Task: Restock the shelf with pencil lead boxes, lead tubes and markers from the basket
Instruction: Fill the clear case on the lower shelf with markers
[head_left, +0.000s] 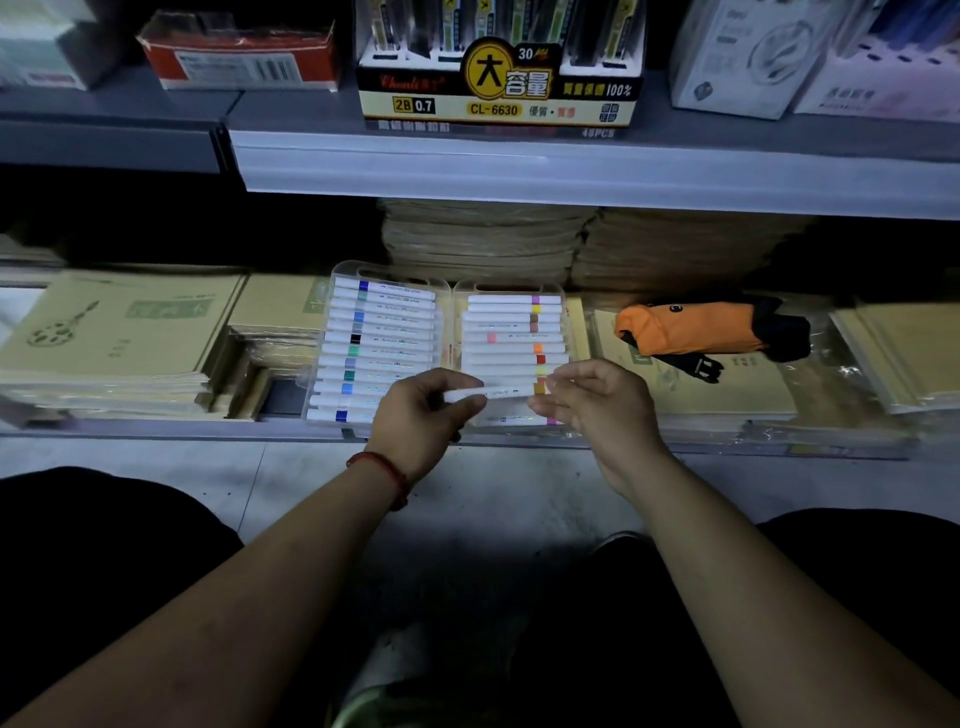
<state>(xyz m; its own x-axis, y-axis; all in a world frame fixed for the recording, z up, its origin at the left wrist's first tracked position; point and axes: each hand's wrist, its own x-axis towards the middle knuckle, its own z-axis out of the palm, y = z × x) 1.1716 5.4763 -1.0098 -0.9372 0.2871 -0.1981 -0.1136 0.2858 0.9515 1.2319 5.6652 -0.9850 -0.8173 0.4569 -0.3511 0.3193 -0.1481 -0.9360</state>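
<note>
On lower shelf (208, 428), head view (only one): clear plastic two-half marker case (390, 269) lies open and flat. Both halves are lined w/ rows of white markers w/ colour bands. One white plastic marker (501, 392) is held level just above the front of the case's right half, btwn both hands. Grip: left hand (423, 410) curls fingers + thumb round the plain end. The right hand (597, 400) pinches the coloured end w/ thumb and fingertips, other fingers loosely spread. Basket not in view. Free slot: can't tell, hands cover it.

Handling, my read: marker is light and stiff w/ a smooth barrel, so a bit slippery. Hold by the barrel, not the cap alone, b/c a cap may pull off. Rows look packed, so lay it parallel to its neighbours and press evenly. Case is thin plastic and prob. flexes.

Nearby: yellow-black cardboard lead display box (498, 93) on upper shelf (519, 171); orange folded umbrella (691, 327) right of the case; brown kraft notebook stacks (104, 327) on both sides.
</note>
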